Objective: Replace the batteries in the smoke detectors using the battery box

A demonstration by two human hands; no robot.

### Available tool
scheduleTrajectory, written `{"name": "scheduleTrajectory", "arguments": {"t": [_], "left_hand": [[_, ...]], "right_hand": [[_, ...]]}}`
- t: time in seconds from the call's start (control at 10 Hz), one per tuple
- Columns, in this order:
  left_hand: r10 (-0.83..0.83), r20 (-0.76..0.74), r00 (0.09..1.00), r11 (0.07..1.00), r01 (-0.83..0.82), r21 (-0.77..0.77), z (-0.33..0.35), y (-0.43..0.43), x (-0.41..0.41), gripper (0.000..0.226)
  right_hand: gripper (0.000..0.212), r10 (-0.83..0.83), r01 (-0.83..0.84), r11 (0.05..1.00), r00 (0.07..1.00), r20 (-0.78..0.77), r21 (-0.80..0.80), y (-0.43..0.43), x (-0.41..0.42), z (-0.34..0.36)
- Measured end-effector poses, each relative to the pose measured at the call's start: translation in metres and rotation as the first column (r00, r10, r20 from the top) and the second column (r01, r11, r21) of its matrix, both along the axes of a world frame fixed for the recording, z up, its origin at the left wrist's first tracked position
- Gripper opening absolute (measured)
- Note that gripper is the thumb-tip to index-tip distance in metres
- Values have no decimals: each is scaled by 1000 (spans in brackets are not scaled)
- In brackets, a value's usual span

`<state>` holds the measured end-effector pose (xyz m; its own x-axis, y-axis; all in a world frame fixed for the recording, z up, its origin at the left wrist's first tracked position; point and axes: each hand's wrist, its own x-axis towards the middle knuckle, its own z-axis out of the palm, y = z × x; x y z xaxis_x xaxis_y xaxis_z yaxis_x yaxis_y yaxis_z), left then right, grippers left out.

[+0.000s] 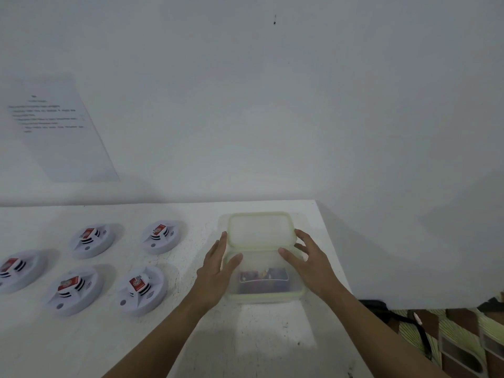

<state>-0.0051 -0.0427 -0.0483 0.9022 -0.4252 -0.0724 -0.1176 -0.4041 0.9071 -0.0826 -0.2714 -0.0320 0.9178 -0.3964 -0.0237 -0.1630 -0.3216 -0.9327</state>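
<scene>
Left hand (216, 268) and right hand (309, 261), fingers spread, bracket the battery box (272, 297), seemingly lifting its lid (260, 230) to reach batteries (263, 281) for 5 smoke detectors (141, 289).

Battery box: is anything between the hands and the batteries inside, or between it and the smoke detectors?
Only the lid, held between the left hand and right hand over the battery box's far end; whether it still covers the batteries is unclear. Nothing visible lies between box and smoke detectors.
</scene>
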Motion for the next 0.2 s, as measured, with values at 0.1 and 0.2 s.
{"name": "scheduleTrajectory", "arguments": {"t": [0.1,0.2], "left_hand": [[17,13,1000,999,-17,-36,15,7,-1,72],[91,-1,996,985,-90,-145,32,24,6,48]], "right_hand": [[56,-31,39,989,998,55,-140,3,-2,9],[46,-106,131,977,982,153,-167,13,1,17]]}}
